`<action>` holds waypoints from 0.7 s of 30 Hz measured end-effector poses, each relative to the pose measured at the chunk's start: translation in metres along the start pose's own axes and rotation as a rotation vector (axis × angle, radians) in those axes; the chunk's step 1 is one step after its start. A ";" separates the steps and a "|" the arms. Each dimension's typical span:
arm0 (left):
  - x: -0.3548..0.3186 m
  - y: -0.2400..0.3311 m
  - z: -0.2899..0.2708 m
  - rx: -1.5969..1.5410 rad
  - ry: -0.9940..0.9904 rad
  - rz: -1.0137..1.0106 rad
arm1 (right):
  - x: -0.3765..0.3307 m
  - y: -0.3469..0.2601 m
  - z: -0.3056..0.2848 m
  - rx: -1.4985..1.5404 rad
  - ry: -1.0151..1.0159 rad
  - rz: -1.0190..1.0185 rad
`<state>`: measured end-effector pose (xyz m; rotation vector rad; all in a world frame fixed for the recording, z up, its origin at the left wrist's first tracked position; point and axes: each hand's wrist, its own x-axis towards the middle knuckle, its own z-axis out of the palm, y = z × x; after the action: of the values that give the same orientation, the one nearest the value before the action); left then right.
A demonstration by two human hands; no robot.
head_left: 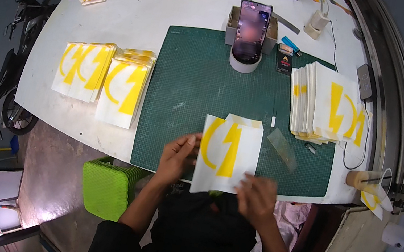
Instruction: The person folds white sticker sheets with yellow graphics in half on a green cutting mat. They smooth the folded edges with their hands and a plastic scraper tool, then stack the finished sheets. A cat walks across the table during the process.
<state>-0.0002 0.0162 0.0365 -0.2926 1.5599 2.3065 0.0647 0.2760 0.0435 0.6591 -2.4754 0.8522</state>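
Observation:
A flat white paper bag [247,153] with a yellow arc and lightning-shaped print stands tilted over the front edge of the green cutting mat [193,84]. My left hand [177,157] grips its left edge, thumb in front and some fingers hidden behind it. Against the bag's lower right corner is my right hand [258,198], smeared by motion, so its grip is unclear. A paler folded flap [245,121] shows behind the bag's top edge. To the right of the bag, a clear plastic strip [282,150] lies on the mat.
Similar printed paper is stacked at left [122,93], far left [82,70] and right [324,104]. A phone [251,32] stands upright behind the mat, beside a dark small box [284,59] and a blue lighter [291,45]. A green basket [106,193] sits below the table edge.

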 end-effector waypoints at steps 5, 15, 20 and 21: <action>0.000 -0.016 0.006 0.145 0.137 0.069 | 0.014 0.011 -0.007 0.173 0.090 0.360; -0.009 -0.008 0.001 0.072 0.138 0.194 | 0.032 0.015 -0.002 0.346 0.094 0.462; -0.022 -0.015 0.023 0.030 0.158 0.267 | 0.046 -0.049 0.022 0.492 -0.053 0.500; -0.026 -0.018 0.024 0.074 0.149 0.281 | 0.047 -0.054 0.023 0.527 -0.083 0.521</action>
<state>0.0312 0.0399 0.0394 -0.2452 1.8606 2.4764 0.0522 0.2091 0.0767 0.1953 -2.5415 1.7390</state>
